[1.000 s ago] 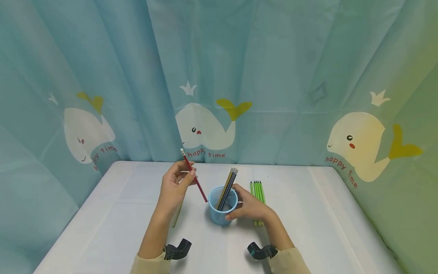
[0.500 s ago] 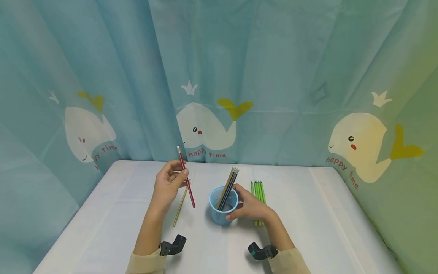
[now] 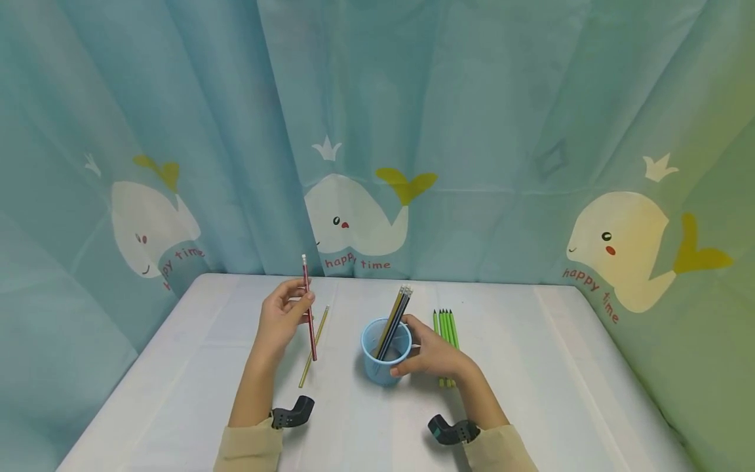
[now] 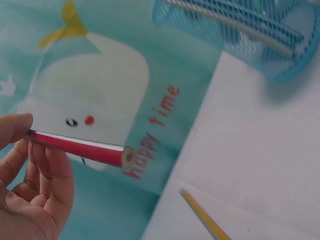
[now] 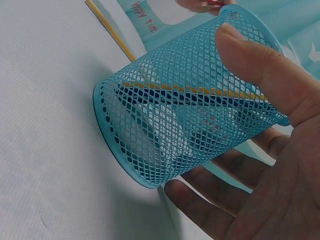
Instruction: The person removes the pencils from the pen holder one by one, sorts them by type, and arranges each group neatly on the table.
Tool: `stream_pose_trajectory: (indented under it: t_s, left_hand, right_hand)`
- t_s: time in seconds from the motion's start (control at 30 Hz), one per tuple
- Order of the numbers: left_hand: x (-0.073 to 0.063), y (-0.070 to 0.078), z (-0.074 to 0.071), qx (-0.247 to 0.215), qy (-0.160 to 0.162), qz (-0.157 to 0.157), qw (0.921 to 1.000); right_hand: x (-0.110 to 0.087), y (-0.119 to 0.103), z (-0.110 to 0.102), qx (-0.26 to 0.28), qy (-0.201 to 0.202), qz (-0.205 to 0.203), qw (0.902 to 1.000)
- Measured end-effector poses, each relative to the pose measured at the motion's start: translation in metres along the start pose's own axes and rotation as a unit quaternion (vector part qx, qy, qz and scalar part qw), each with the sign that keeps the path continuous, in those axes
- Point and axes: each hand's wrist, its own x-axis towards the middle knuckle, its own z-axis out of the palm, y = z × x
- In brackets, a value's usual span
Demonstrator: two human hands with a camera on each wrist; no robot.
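Note:
My left hand [image 3: 286, 316] pinches a red pencil [image 3: 310, 328] between thumb and fingers, its white eraser end up and its flat unsharpened end down. In the left wrist view that blunt end of the pencil [image 4: 95, 150] points away from the fingers. A blue mesh pencil cup [image 3: 377, 373] stands upright at the middle of the table, and my right hand [image 3: 433, 353] grips its right side. Several dark pencils and a gold one [image 3: 392, 324] lean inside the cup, eraser ends up. Through the mesh the gold pencil [image 5: 190, 90] shows beside the dark ones.
A gold pencil [image 3: 305, 372] lies on the white table [image 3: 194, 367], under and behind the red one. Several green pencils [image 3: 446, 328] lie side by side right of the cup, partly behind the right hand. A whale-print curtain [image 3: 489, 131] hangs along the table's back edge.
My left hand has moved left, away from the cup, taking the red pencil along and turning it nearly upright. The right hand stays on the cup.

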Motion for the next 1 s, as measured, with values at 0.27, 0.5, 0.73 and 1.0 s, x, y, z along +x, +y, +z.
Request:
stream_pose_trajectory:
  t_s: [0.27,0.5,0.73,1.0]
  left_hand:
    - [0.007,-0.019,-0.010,0.053,0.008,-0.058,0.9968]
    - [0.009,-0.034,-0.017,0.120,-0.004,-0.076,0.9899]
    - [0.009,-0.049,-0.021,0.223,-0.033,-0.071,0.9717]
    - [0.008,-0.056,-0.019,0.296,-0.037,-0.077,0.9515]
  right_hand:
    - [0.000,0.000,-0.001,0.000,-0.001,-0.004,1.0000]
    - [0.000,-0.001,0.000,0.005,-0.003,0.001,1.0000]
    - [0.000,-0.001,0.000,0.001,-0.002,0.005,1.0000]
    - [0.001,0.002,-0.001,0.001,-0.004,0.002,1.0000]
